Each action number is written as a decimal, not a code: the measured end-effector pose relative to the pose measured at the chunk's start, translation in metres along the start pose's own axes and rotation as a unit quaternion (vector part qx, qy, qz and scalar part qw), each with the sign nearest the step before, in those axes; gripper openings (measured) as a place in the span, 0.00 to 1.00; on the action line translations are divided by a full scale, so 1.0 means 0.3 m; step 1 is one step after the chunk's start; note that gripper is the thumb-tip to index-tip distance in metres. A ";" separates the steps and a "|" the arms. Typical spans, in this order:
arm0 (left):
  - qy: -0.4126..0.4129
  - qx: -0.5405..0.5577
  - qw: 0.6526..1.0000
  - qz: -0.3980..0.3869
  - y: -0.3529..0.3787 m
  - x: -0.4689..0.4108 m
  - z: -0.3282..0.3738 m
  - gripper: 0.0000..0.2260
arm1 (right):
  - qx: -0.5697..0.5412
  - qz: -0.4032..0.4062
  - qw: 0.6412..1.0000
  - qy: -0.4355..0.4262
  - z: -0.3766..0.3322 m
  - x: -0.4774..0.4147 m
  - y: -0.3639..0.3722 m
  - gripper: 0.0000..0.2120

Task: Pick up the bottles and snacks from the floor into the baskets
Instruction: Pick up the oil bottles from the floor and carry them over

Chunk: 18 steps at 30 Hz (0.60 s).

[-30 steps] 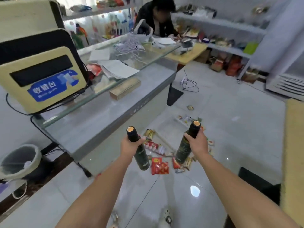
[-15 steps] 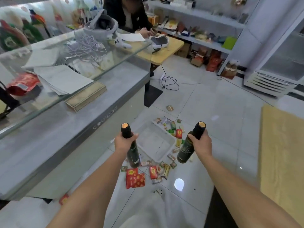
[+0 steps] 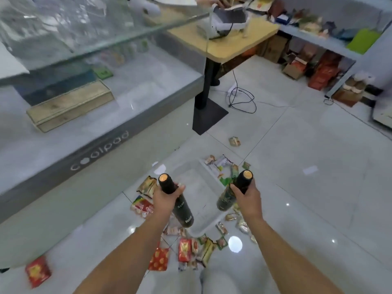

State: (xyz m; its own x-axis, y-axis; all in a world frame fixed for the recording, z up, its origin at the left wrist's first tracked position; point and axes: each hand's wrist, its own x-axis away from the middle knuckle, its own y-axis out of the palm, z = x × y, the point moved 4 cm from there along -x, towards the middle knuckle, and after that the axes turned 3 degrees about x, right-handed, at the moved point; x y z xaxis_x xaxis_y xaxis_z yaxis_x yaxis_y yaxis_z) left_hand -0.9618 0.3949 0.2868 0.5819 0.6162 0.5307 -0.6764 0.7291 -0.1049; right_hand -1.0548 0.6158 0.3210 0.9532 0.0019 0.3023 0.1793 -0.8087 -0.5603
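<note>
Holding a dark bottle by the neck in your left hand and another bottle likewise in your right hand, both above the clear basket, you risk them slipping or clinking together, or crushing the snack packets around that basket.

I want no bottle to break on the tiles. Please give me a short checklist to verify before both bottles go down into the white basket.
1. Left hand grip on left bottle neck: ok.
2. Right hand grip on right bottle neck: ok.
3. White basket below both bottles: ok.
4. Basket floor free of items: ok, it looks empty.
5. Snack packets around the basket, away from the feet: cannot tell.
6. Caps sealed: cannot tell.
</note>
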 end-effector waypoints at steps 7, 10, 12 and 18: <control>-0.007 0.005 0.999 0.047 0.232 -0.573 -0.604 0.15 | 0.116 -0.140 0.977 -0.109 0.532 -0.481 0.595 0.22; -0.013 -0.022 0.998 0.053 0.269 -0.775 -0.801 0.19 | 0.208 -0.206 0.943 -0.161 0.668 -0.650 0.801 0.23; -0.032 -0.036 0.998 0.051 0.279 -0.879 -0.906 0.19 | 0.260 -0.256 0.914 -0.181 0.721 -0.735 0.923 0.24; -0.088 -0.059 0.994 0.041 0.300 -1.070 -1.102 0.20 | 0.313 -0.348 0.868 -0.167 0.852 -0.896 1.206 0.23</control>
State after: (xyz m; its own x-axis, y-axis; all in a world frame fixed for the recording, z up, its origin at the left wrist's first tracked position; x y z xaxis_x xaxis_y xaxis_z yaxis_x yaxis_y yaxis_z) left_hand -1.0601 0.3611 -0.1710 0.4324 0.6204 0.6543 -0.6541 0.7153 -0.2460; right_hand -1.1839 0.4729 -0.1601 0.5601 0.6168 0.5531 0.7366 -0.0653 -0.6731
